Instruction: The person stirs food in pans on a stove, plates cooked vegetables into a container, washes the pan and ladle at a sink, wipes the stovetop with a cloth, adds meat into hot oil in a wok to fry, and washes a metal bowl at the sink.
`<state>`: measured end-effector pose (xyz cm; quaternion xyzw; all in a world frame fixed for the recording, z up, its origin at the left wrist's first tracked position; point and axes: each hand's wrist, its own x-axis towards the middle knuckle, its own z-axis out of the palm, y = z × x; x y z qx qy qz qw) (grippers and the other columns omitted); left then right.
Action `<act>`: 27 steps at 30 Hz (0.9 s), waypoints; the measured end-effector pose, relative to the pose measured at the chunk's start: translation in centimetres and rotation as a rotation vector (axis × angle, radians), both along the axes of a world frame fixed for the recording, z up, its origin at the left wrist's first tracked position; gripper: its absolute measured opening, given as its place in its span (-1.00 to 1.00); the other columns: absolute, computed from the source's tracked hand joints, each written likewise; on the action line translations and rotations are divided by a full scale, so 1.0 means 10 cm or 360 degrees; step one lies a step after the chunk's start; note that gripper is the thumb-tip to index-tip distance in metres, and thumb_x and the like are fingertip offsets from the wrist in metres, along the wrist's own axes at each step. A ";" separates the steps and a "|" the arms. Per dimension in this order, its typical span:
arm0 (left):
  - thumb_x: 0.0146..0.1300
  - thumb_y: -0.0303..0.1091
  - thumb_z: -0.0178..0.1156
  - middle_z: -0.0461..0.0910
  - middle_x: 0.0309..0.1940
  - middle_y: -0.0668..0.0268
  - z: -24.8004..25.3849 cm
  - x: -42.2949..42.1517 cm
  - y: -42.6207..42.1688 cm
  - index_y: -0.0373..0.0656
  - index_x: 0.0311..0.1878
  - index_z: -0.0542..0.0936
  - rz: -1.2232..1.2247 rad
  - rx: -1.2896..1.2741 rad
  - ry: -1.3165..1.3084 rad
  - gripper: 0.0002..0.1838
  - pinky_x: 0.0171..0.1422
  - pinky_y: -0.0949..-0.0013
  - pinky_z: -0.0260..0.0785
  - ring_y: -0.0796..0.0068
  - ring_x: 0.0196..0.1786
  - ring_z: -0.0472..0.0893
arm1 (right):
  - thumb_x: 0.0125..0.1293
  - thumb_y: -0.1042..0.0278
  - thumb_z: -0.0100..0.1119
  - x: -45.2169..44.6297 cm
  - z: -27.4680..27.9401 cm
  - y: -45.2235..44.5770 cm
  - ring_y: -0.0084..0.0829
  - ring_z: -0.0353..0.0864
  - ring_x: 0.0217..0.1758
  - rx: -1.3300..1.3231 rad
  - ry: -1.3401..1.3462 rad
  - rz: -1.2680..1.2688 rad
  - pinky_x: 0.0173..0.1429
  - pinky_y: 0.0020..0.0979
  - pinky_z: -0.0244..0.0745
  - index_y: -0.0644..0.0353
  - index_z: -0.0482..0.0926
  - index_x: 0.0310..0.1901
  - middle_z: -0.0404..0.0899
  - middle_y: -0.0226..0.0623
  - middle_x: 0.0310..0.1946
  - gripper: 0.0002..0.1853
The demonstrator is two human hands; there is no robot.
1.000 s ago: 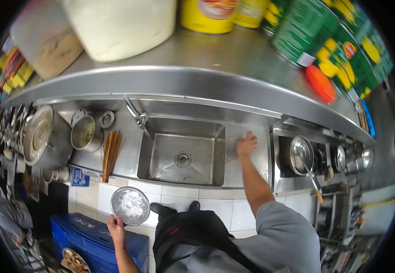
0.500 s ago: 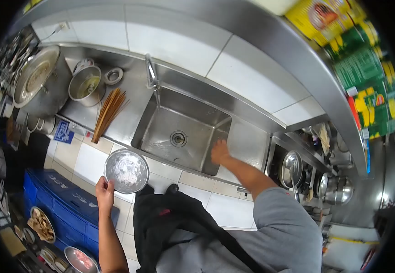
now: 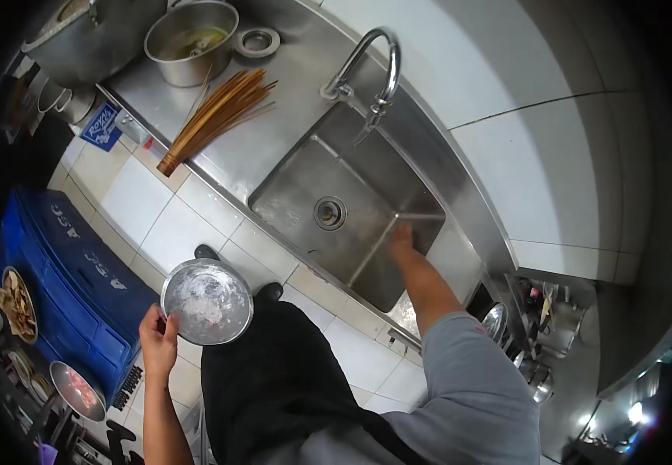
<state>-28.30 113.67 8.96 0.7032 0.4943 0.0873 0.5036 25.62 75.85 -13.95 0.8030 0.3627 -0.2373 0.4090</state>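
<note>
My left hand (image 3: 160,338) grips the rim of a round metal bowl (image 3: 209,335), thumb on top, out in front of the sink counter. White powder (image 3: 209,298) coats the inside of the bowl. Over at the sink (image 3: 367,267), my right hand (image 3: 402,239) reaches down inside the basin's right part; its fingers are blurred, and I see nothing in them. The drain (image 3: 330,213) lies to its left. Above the basin curves a chrome faucet (image 3: 388,66).
On the counter left of the sink lie a stick whisk broom (image 3: 212,116), a pot with yellowish liquid (image 3: 190,70) and a sink strainer (image 3: 257,42). A blue crate (image 3: 80,256) stands on the floor at left, near a bowl of pink pieces (image 3: 78,390).
My view has turned and come closer to the sink. My right hand sits lower in the basin's right corner. My left hand still holds the bowl.
</note>
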 end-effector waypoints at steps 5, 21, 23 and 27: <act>0.39 -0.43 0.20 0.24 -0.57 0.58 -0.12 -0.08 -0.02 -0.15 -0.44 0.37 0.0210 -0.0248 -0.0190 -0.72 -0.41 0.51 0.04 0.76 -0.47 0.20 | 0.47 0.12 -0.02 -0.15 0.44 0.29 -0.18 0.21 0.57 -0.0276 0.0512 -0.0083 0.54 0.00 0.01 0.02 0.54 0.32 0.38 -0.21 0.43 -0.54; 0.40 -0.45 0.18 0.31 -0.52 0.56 -0.33 0.03 0.08 -0.17 -0.43 0.40 0.0110 -0.0339 -0.0198 -0.76 -0.32 0.50 0.08 0.73 -0.41 0.22 | 0.45 0.21 0.02 0.32 0.35 0.57 -0.16 0.56 0.29 0.0142 -0.0129 -0.0020 0.33 -0.08 0.44 0.03 0.70 0.10 0.60 -0.18 0.21 -0.67; 0.40 -0.46 0.18 0.31 -0.51 0.56 -0.47 -0.02 0.04 -0.17 -0.42 0.41 0.0143 -0.0419 -0.0190 -0.76 -0.32 0.51 0.09 0.74 -0.40 0.22 | 0.44 0.20 0.05 0.53 -0.18 0.28 -0.17 0.58 0.27 0.0235 -0.0203 -0.0114 0.36 -0.13 0.42 0.05 0.70 0.08 0.61 -0.20 0.18 -0.68; 0.43 -0.47 0.16 0.34 -0.49 0.58 -0.59 -0.09 0.01 -0.16 -0.39 0.42 0.0128 -0.0499 -0.0145 -0.78 -0.30 0.55 0.11 0.77 -0.39 0.26 | 0.36 0.26 0.18 0.24 -0.19 0.37 -0.17 0.67 0.15 0.0262 -0.0015 -0.0208 0.20 -0.15 0.55 0.10 0.72 0.01 0.67 -0.14 0.08 -0.73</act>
